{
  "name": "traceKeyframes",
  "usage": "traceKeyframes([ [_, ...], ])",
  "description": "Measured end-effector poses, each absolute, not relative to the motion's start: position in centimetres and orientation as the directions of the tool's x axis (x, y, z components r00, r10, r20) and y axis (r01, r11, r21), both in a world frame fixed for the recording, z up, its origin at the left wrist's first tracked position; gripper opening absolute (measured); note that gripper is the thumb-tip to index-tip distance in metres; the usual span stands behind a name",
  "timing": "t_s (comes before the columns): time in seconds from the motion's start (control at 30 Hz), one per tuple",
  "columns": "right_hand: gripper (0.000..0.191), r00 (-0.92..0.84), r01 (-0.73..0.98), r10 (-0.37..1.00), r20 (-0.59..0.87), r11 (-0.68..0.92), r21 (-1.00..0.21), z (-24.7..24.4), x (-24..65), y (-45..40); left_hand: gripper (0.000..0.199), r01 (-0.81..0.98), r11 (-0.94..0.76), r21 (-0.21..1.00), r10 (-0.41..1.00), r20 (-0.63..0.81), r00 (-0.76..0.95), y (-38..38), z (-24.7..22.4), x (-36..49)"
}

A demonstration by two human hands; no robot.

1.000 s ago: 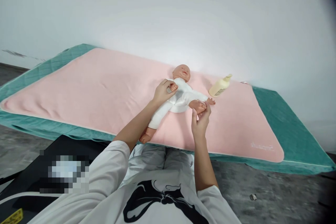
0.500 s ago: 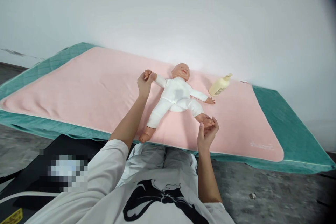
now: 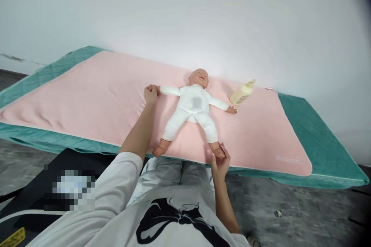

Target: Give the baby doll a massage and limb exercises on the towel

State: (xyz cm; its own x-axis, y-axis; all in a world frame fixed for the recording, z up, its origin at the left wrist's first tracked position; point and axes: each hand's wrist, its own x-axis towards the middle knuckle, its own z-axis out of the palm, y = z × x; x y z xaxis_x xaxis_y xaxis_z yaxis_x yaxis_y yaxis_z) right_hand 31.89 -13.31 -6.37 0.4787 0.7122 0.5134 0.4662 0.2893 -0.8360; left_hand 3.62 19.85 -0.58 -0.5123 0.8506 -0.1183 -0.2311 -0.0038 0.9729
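Note:
A baby doll (image 3: 193,102) with a white cloth body lies on its back on the pink mat (image 3: 116,88), head toward the wall. My left hand (image 3: 151,93) is closed around the doll's hand on the left side, with that arm stretched out sideways. Near the mat's front edge, my right hand (image 3: 220,163) grips the doll's foot on the right, fingers and thumb on either side of it. The doll's other arm and other leg rest on the mat, untouched. A pale yellow pump bottle (image 3: 242,92) lies tilted beside the doll's free hand.
The mat covers most of a green padded table (image 3: 313,139) set against a white wall (image 3: 185,15). A black surface (image 3: 37,185) with a blurred-out patch stands at the lower left. Grey floor (image 3: 261,200) shows below the table's front edge.
My left hand has moved the doll's arm outward to the left and down. With the foot in its grip, my right hand has come nearer to me and left, straightening the doll's leg.

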Motion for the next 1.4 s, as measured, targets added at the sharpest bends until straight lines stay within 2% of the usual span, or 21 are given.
traceKeyframes([
  [0.23, 0.049, 0.445, 0.605, 0.729, 0.520, 0.183, -0.775, -8.2, 32.0, -13.8, 0.012, -0.275, 0.152, 0.949, 0.868, -0.262, -0.422, 20.3, 0.2, 2.7],
  [0.4, 0.048, 0.379, 0.693, 0.702, 0.602, 0.216, -0.688, -8.9, 32.3, -13.3, 0.013, -0.297, 0.198, 0.934, 0.855, -0.313, -0.414, 20.2, 0.7, 2.5],
  [0.53, 0.048, 0.375, 0.664, 0.714, 0.591, 0.238, -0.709, -8.9, 32.4, -13.4, 0.018, -0.314, 0.178, 0.932, 0.852, -0.306, -0.425, 19.8, 1.0, 2.8],
  [0.63, 0.047, 0.424, 0.595, 0.712, 0.559, 0.246, -0.765, -8.4, 32.3, -13.4, 0.022, -0.296, 0.114, 0.948, 0.862, -0.243, -0.445, 19.2, 1.5, 3.4],
  [0.7, 0.047, 0.467, 0.566, 0.680, 0.565, 0.262, -0.782, -7.7, 32.1, -13.1, 0.024, -0.252, 0.031, 0.967, 0.870, -0.150, -0.470, 18.9, 1.9, 4.1],
  [0.8, 0.053, 0.484, 0.520, 0.644, 0.592, 0.333, -0.787, -6.2, 32.0, -12.2, 0.027, -0.137, -0.206, 0.969, 0.871, 0.118, -0.477, 18.2, 3.0, 5.4],
  [0.87, 0.059, 0.474, 0.488, 0.630, 0.615, 0.394, -0.779, -5.0, 31.9, -11.3, 0.032, -0.075, -0.360, 0.930, 0.856, 0.298, -0.422, 17.7, 3.8, 6.5],
  [0.97, 0.062, 0.447, 0.489, 0.607, 0.657, 0.450, -0.748, -3.3, 31.9, -10.2, 0.037, -0.002, -0.459, 0.889, 0.852, 0.439, -0.286, 16.4, 5.0, 8.2],
  [1.13, 0.061, 0.395, 0.530, 0.594, 0.701, 0.476, -0.702, -1.5, 31.8, -9.0, 0.032, 0.202, -0.480, 0.854, 0.858, 0.505, -0.098, 13.9, 6.1, 10.5],
  [1.4, 0.059, 0.369, 0.537, 0.628, 0.686, 0.458, -0.708, -0.1, 31.4, -7.8, 0.039, 0.413, -0.492, 0.767, 0.865, 0.486, 0.127, 11.7, 5.9, 11.4],
])
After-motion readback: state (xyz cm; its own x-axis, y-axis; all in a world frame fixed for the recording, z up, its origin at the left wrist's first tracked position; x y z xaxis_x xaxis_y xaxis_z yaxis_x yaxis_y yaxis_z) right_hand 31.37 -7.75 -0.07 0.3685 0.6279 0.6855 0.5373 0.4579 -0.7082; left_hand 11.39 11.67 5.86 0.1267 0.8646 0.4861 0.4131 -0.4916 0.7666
